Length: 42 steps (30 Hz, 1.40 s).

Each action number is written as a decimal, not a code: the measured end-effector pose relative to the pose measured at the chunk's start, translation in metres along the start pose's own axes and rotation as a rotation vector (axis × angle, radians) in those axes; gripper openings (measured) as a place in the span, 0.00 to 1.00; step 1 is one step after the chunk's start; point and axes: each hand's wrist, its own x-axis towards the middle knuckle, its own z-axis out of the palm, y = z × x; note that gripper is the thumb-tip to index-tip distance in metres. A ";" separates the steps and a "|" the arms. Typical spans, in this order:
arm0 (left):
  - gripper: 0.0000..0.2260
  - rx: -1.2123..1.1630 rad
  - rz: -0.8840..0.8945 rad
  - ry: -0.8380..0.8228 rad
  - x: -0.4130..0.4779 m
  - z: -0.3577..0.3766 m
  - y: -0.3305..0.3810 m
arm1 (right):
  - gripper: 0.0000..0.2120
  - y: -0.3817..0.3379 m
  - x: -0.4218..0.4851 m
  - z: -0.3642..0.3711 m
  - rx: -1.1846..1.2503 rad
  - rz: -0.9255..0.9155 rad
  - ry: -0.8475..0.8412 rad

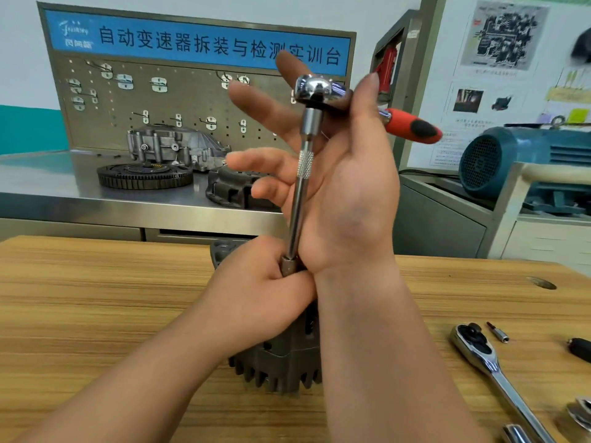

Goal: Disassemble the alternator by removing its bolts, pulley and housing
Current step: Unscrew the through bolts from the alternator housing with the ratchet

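Note:
The dark grey alternator stands on the wooden table, mostly hidden behind my hands. A ratchet with a chrome head and a red and black handle sits on a long extension bar that runs down to a socket on the alternator. My left hand grips the socket at the foot of the bar. My right hand is raised beside the bar with fingers spread, and the ratchet handle passes between its thumb and fingers.
A second chrome ratchet, a small bit adapter, a black part and a loose socket lie on the table at the right. Behind stand a steel bench with a gear ring, a housing and a pegboard. A blue motor sits right.

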 end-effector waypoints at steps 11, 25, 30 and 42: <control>0.10 -0.036 -0.014 0.025 0.001 0.001 0.002 | 0.16 0.006 -0.005 0.013 -0.386 -0.458 0.163; 0.11 -0.076 -0.027 -0.017 0.002 -0.002 0.008 | 0.17 -0.003 -0.005 0.007 0.005 -0.014 0.085; 0.21 -0.049 -0.078 -0.040 0.000 0.000 0.006 | 0.13 -0.007 -0.007 0.009 -0.492 -0.348 0.142; 0.16 -0.069 -0.017 -0.021 -0.001 -0.006 0.010 | 0.21 -0.013 -0.014 0.016 -0.004 0.052 -0.005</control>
